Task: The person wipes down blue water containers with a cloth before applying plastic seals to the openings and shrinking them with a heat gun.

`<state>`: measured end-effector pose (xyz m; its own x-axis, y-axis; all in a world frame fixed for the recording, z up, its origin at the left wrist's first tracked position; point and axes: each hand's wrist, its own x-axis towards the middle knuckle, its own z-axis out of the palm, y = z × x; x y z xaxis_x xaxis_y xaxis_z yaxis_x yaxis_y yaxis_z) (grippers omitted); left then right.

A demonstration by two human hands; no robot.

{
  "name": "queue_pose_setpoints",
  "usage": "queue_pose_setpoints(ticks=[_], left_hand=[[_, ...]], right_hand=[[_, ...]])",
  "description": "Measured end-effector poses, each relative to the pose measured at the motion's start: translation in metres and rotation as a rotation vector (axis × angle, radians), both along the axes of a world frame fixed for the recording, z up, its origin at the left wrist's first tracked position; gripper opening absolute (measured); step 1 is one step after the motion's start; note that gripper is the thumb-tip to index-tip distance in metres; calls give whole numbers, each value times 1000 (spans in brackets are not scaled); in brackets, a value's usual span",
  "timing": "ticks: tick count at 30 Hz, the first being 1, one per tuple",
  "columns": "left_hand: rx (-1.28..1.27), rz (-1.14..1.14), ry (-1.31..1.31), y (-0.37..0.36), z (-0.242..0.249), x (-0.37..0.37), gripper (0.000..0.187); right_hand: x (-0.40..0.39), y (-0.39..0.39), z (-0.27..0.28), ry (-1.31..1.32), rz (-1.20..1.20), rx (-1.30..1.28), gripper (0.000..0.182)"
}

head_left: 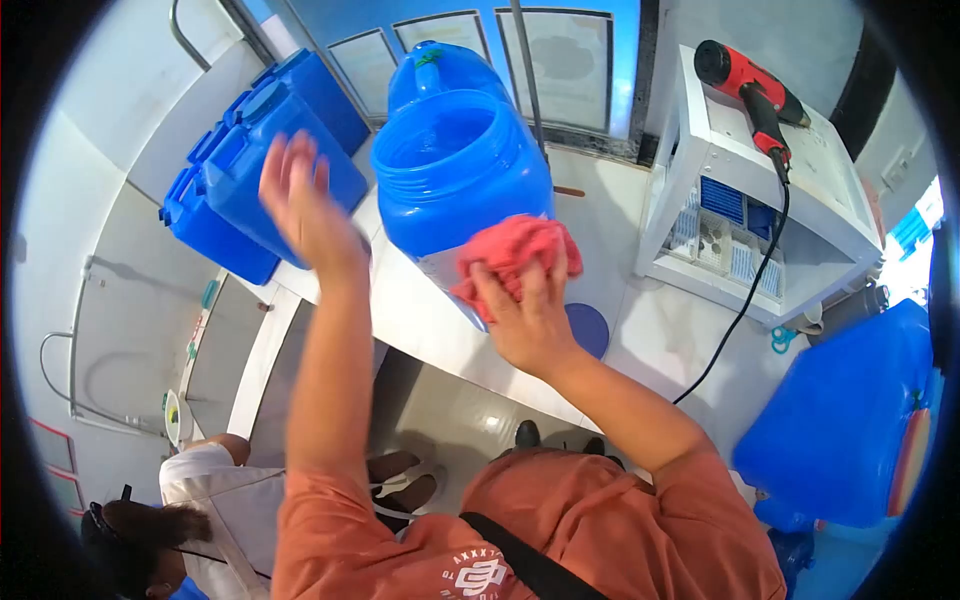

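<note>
Against the blue container (460, 205), red cloth (520, 250) bunches under the clasping right grip (530, 325); left grip (315, 220) unclenched.

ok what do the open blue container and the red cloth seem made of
The open blue container: probably moulded plastic, smooth and fairly glossy, judging by its sheen and ridged neck. The red cloth under the right hand: seemingly soft, matte fabric, going by its bunched folds; fibre unclear.
</note>
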<state>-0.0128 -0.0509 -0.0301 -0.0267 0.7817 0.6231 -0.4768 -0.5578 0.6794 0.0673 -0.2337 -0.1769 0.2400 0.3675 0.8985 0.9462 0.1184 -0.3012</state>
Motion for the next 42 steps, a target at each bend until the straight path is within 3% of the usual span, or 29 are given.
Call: queue_pose_setpoints(ticks=[1, 3, 5, 7, 8, 9, 10, 11, 12, 14, 16, 17, 21, 23, 25, 26, 28, 31, 33, 35, 36, 38, 39, 40, 42], left_hand=[[-24, 73, -47, -30, -14, -22, 39], [79, 53, -31, -72, -78, -62, 42], [275, -140, 31, -110, -116, -60, 69], [36, -318, 133, -118, -120, -51, 90], [4, -480, 186, -114, -121, -55, 90], [-20, -643, 233, -106, -120, -56, 92], [23, -530, 283, -101, -115, -49, 92], [67, -416, 331, -93, -109, -38, 93], [278, -350, 299, -80, -108, -28, 90], [290, -262, 385, -60, -98, -23, 80], [330, -175, 494, -35, -77, -19, 71], [226, -307, 425, -27, -58, -13, 66], [44, -591, 364, 10, -38, 1, 51], [-5, -567, 356, 51, -44, 18, 48], [766, -224, 748, 116, -47, 37, 44], [760, -223, 737, 123, -32, 45, 44], [721, -498, 1072, 124, 12, 56, 44], [818, -618, 1221, 118, 27, 77, 43], [878, -628, 1166, 124, 17, 79, 43], [855, -704, 772, 114, 5, 64, 42], [969, -415, 704, 114, -18, 53, 46], [676, -277, 623, 103, -65, 42, 55], [244, -615, 280, 78, -88, 41, 68], [214, -395, 498, 51, -93, 22, 79], [-43, -500, 374, 11, -140, -2, 86]], right_hand=[[-4, 10, 2, -197, -93, 24, 57], [-14, 26, 18, -279, -72, -22, 58], [-34, 31, 48, -299, 8, -161, 62], [-34, 16, 85, -142, 463, -217, 63], [-33, 13, 85, -150, 476, -222, 63], [-27, 9, 84, 43, 716, -196, 61], [-18, 4, 82, 243, 950, -171, 60], [-4, -6, 80, 119, 827, -55, 58], [13, -17, 77, 0, 701, 63, 57], [34, -34, 67, 38, 261, 211, 50], [53, -20, 59, 136, 181, 177, 55], [58, -10, 52, 241, 96, 143, 61], [44, 25, 13, 382, 141, 85, 71], [44, 32, 6, 419, 191, 161, 78], [41, 35, 7, 409, 186, 176, 79], [42, 35, 9, 396, 184, 195, 80], [41, 36, 11, 392, 163, 203, 83], [35, 39, 14, 435, 151, 223, 87], [34, 38, 11, 467, 149, 225, 89], [40, 35, 3, 382, 121, 195, 89], [41, 34, 2, 385, 109, 202, 89], [40, 36, 1, 412, 121, 211, 92], [40, 38, 1, 414, 120, 214, 92], [40, 39, 1, 425, 145, 235, 91], [40, 40, 1, 434, 170, 257, 89]])
